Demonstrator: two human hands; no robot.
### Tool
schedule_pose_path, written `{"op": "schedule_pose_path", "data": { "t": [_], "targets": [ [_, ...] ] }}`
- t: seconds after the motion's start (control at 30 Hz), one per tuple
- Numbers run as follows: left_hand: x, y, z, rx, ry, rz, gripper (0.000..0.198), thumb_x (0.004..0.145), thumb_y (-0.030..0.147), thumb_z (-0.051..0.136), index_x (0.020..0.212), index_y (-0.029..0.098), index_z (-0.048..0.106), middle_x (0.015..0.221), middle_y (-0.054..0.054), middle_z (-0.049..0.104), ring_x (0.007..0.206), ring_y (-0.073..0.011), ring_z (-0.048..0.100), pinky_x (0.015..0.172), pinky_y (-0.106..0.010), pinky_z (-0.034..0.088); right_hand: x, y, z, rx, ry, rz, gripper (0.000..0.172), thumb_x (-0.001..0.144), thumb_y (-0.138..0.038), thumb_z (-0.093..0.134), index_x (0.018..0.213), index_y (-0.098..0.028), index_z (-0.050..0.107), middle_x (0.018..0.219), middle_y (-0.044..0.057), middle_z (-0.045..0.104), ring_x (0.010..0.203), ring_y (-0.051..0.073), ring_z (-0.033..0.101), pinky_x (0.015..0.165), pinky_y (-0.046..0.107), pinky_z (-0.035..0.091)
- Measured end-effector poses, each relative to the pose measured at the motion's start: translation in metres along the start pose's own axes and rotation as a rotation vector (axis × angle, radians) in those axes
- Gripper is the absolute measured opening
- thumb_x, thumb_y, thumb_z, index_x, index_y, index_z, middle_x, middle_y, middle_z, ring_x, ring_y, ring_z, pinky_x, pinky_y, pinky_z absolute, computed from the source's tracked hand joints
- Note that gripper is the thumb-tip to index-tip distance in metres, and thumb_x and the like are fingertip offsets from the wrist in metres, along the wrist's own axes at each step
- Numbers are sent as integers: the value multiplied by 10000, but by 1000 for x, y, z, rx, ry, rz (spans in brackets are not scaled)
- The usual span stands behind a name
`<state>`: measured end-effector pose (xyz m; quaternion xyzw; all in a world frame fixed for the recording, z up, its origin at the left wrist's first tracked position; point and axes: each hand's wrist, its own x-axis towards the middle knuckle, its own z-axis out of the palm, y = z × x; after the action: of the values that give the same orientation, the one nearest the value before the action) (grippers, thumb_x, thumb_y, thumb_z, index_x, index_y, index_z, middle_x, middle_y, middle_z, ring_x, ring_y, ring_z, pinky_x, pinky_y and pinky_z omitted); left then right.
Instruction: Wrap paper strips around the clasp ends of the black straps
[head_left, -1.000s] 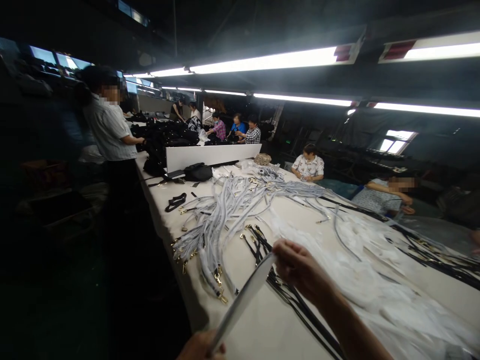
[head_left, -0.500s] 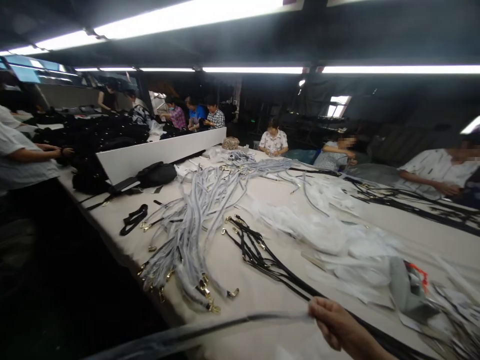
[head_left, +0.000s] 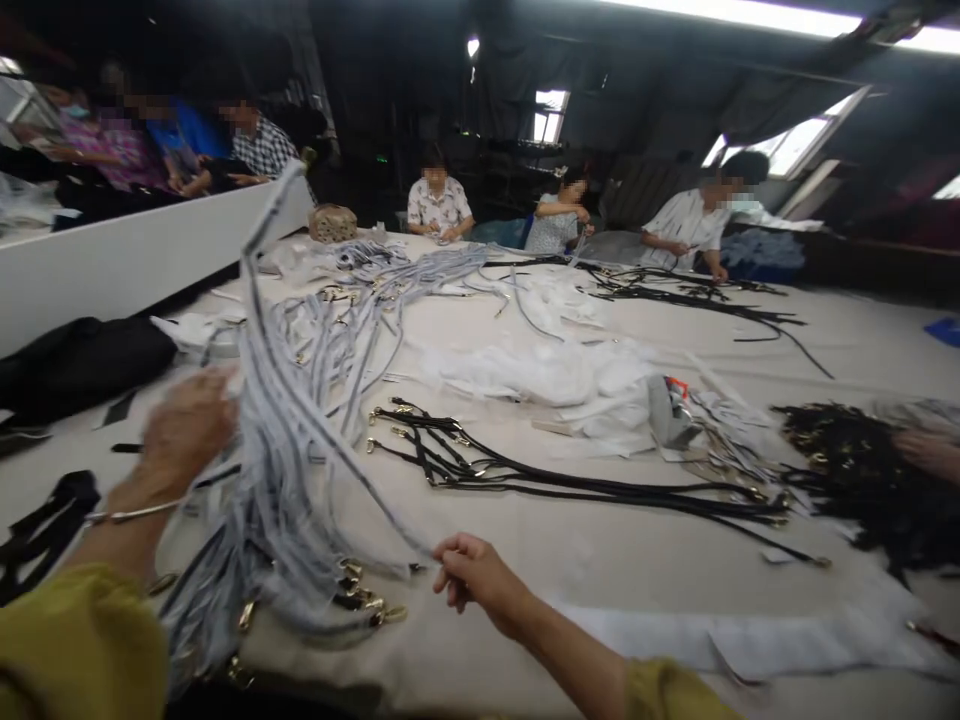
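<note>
A long strap wrapped in whitish see-through film [head_left: 261, 300] arcs over a pile of similar wrapped straps [head_left: 289, 500] with gold-coloured clasps. My right hand [head_left: 480, 585] pinches the lower end of that strap between thumb and fingers, just above the table. My left hand [head_left: 191, 425] is at the left side of the pile, beside the raised strap; its fingers are smeared by motion and partly hidden, so its grip is unclear. The strap's far end sticks up in the air. Unwrapped black straps [head_left: 525, 475] with gold clasps lie beyond my right hand.
Crumpled white wrapping [head_left: 555, 380] and a grey object with an orange piece [head_left: 670, 412] lie mid-table. At right is a heap of black straps [head_left: 847, 480] with another person's hand [head_left: 930, 450]. A white divider [head_left: 165, 240] and a black bag [head_left: 82, 370] stand left. Several people sit along the far side.
The view has turned right and come closer to the pile. My left hand has entered view. The wrapped strap, low in front before, now arches up over the pile; my right hand still holds its end.
</note>
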<state>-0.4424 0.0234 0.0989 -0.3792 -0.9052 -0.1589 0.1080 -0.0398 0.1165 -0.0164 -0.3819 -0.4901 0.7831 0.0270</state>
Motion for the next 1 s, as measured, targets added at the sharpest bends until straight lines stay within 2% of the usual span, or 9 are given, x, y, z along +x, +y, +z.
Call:
{"op": "schedule_pose_path", "data": {
  "t": [0.07, 0.17, 0.3, 0.4, 0.53, 0.63, 0.73, 0.87, 1.0],
  "targets": [
    [-12, 42, 60, -95, -189, 229, 491, 889, 274, 468, 1334, 67, 488, 1485, -188, 425, 1390, -318, 355, 1133, -489, 304, 17, 14, 12, 3, 42, 45, 412, 688, -443, 607, 968, -146, 548, 665, -16, 662, 434, 70, 493, 427, 205, 334],
    [-55, 90, 135, -168, -369, 342, 384, 817, 289, 580, 1187, 193, 621, 1391, -135, 558, 1341, -304, 442, 1097, -460, 365, 21, 37, 10, -16, 111, 125, 331, 678, -356, 577, 933, -149, 535, 592, -39, 636, 388, 69, 476, 406, 199, 308],
    [-94, 117, 172, -250, -475, 260, 269, 868, 309, 492, 1054, 178, 635, 1337, -176, 578, 1251, -313, 518, 1042, -472, 399, 4, 62, -3, -30, 177, 198, 277, 671, -297, 543, 912, -161, 538, 566, -54, 632, 380, 66, 484, 402, 184, 290],
    [-103, 135, 171, -308, -506, 76, 356, 952, 375, 343, 1100, 145, 571, 1199, -225, 623, 1166, -344, 560, 990, -522, 408, -4, 72, 1, -27, 196, 205, 301, 657, -328, 533, 907, -162, 535, 570, -52, 630, 372, 65, 475, 393, 185, 288],
    [-115, 171, 174, -466, -608, -168, 379, 855, 416, 585, 1120, 153, 519, 1006, -188, 675, 989, -361, 646, 855, -509, 481, -8, 66, 20, -23, 112, 159, 427, 607, -438, 567, 925, -156, 528, 620, -13, 666, 381, 82, 496, 394, 202, 306],
    [-111, 194, 179, -723, -667, -307, 372, 809, 318, 665, 1099, 144, 509, 906, -138, 678, 780, -264, 682, 703, -387, 532, -13, 55, 26, -15, -34, 105, 418, 592, -407, 601, 920, -154, 548, 653, 15, 693, 414, 91, 529, 436, 201, 338],
    [-78, 202, 169, -1051, -698, -362, 229, 858, 294, 608, 990, 114, 557, 756, -71, 634, 511, -123, 570, 490, -245, 472, -14, 49, 24, -2, -85, 72, 373, 583, -300, 595, 920, -143, 583, 668, 32, 705, 464, 91, 554, 477, 188, 350],
    [-4, 173, 128, -1311, -585, -378, 220, 909, 297, 504, 1022, 121, 572, 731, -6, 552, 406, -24, 335, 373, -146, 280, -7, 46, 18, 21, -7, 44, 352, 553, -320, 592, 856, -143, 621, 623, 15, 671, 465, 123, 581, 467, 212, 378],
    [34, 101, 87, -1235, -395, -410, 278, 925, 341, 407, 1108, 178, 539, 725, 43, 482, 400, -22, 234, 378, -142, 212, -3, 29, 14, -6, 30, 77, 252, 562, -340, 543, 689, -148, 645, 578, 14, 632, 445, 126, 564, 460, 232, 396]
  ]
}}
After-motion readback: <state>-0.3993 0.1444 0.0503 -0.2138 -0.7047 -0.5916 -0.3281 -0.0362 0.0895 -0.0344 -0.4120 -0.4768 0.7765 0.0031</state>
